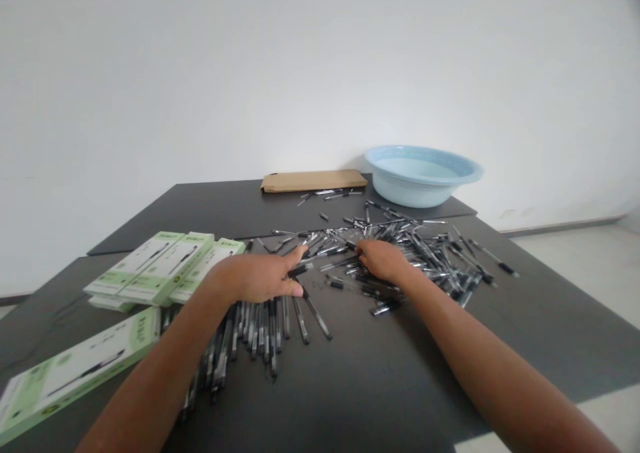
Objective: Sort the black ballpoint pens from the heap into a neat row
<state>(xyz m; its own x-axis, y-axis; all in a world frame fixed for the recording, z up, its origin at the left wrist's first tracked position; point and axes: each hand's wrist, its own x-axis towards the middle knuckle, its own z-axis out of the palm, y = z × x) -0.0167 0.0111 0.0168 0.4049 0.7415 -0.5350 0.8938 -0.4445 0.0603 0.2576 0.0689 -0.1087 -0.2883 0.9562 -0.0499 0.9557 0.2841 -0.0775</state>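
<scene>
Many clear pens with black caps lie in a loose heap (pixel 430 256) at the centre right of the dark table. My right hand (pixel 383 259) is at the heap's left side, its fingers curled down and closed on a pen. To the left, my left hand (pixel 260 277) hovers palm-down over a row of pens (pixel 265 329), which lie roughly side by side. Its thumb and forefinger are spread apart, with a pen lying in the gap between them, not gripped. The other left fingers are hidden behind the hand.
Green and white pen boxes (pixel 167 266) are stacked on the left, and one more box (pixel 83 366) lies nearer. At the back are a flat brown cardboard piece (pixel 315 181), a few stray pens (pixel 330 193) and a light blue basin (pixel 417 189). A white wall stands behind the table.
</scene>
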